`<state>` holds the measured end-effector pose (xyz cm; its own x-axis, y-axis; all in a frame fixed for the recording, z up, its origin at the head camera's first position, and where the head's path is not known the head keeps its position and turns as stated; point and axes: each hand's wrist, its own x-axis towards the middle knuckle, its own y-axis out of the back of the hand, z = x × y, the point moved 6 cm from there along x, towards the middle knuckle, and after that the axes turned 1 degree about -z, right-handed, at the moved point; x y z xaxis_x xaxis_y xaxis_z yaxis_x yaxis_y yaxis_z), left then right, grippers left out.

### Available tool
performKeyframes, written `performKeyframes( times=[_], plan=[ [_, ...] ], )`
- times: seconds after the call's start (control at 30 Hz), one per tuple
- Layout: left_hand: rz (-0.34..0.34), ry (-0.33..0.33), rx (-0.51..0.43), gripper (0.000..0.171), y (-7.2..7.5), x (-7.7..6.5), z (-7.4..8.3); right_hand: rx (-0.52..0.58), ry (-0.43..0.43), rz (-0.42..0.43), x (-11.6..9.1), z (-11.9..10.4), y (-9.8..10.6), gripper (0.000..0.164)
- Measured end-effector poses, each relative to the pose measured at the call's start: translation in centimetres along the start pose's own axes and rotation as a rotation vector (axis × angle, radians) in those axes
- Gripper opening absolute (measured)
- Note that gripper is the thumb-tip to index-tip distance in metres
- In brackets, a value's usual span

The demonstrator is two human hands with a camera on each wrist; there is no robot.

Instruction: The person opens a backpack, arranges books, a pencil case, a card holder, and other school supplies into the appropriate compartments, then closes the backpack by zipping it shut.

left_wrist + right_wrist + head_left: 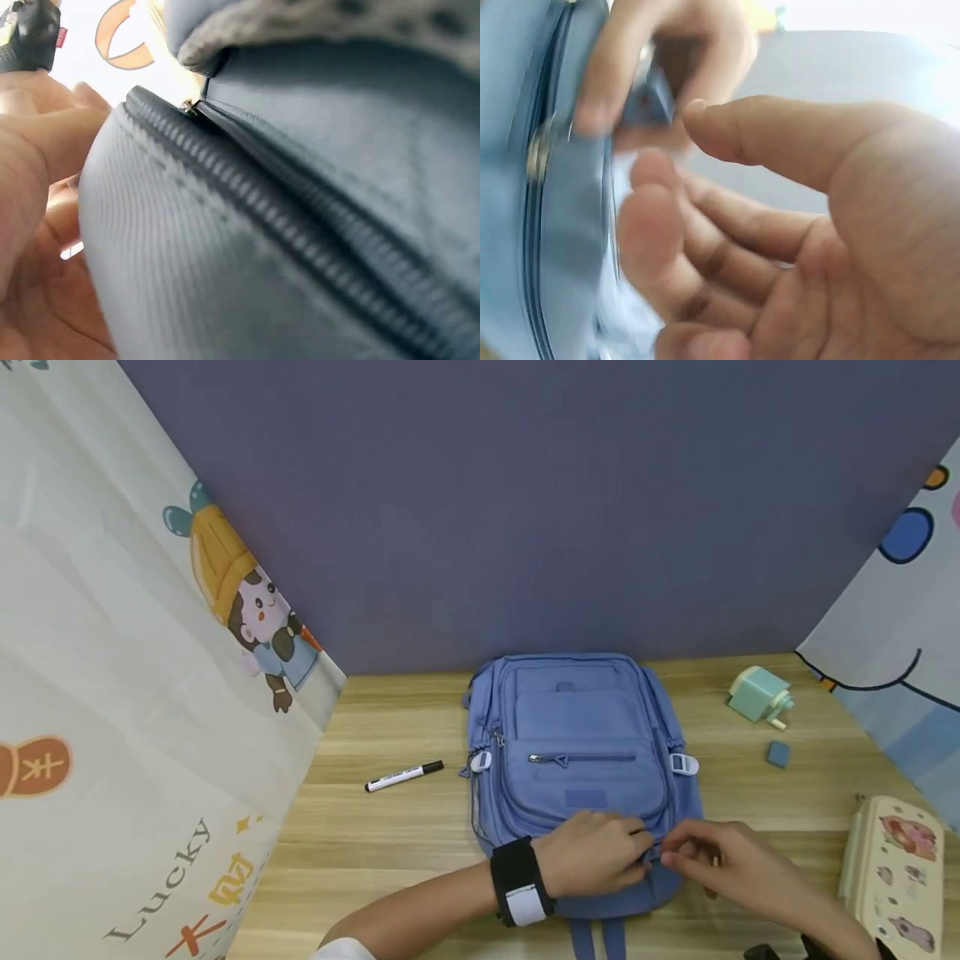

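Note:
A blue backpack (577,718) lies on the wooden table, its front facing up. At its lower right edge my left hand (600,856) bends over the side, a dark band around the wrist. In the right wrist view its fingers curl around a blue triangular zipper pull (651,101). Close beside it, my right hand (723,860) is held with thumb and fingers apart and loosely bent, nothing between them. The left wrist view shows a dark zipper (247,187) at close range, with a narrow gap along its teeth.
Left of the backpack lies a whiteboard marker (405,776). To the right are a green pencil sharpener (759,695) with a crank, a small blue block (778,754) and a cream pencil case (896,877) with printed pictures. A dark panel (525,510) stands behind the table.

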<state>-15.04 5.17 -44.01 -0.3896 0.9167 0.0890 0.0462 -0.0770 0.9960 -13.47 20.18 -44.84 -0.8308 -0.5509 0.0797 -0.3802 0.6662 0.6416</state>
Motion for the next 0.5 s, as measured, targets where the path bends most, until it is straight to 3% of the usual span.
performKeyframes(
  times=[0.13, 0.2, 0.33, 0.5],
  plan=[
    [0.096, -0.012, -0.002, 0.008, 0.3, -0.7, 0.2, -0.321, 0.042, 0.127, 0.1, 0.2, -0.1, 0.033],
    [0.147, -0.024, 0.007, 0.006, 0.5, -1.2, 0.4, -0.414, 0.066, 0.16, 0.5, 0.3, -0.7, 0.038],
    [0.183, -0.027, 0.002, 0.002, 0.5, -2.0, 0.7, -0.502, 0.014, 0.245, 1.0, 0.7, -1.0, 0.034],
    [0.183, 0.012, -0.018, 0.017, 0.2, -3.1, 0.6, -0.517, -0.083, 0.223, 1.3, 1.1, -0.8, 0.029]
  ],
)
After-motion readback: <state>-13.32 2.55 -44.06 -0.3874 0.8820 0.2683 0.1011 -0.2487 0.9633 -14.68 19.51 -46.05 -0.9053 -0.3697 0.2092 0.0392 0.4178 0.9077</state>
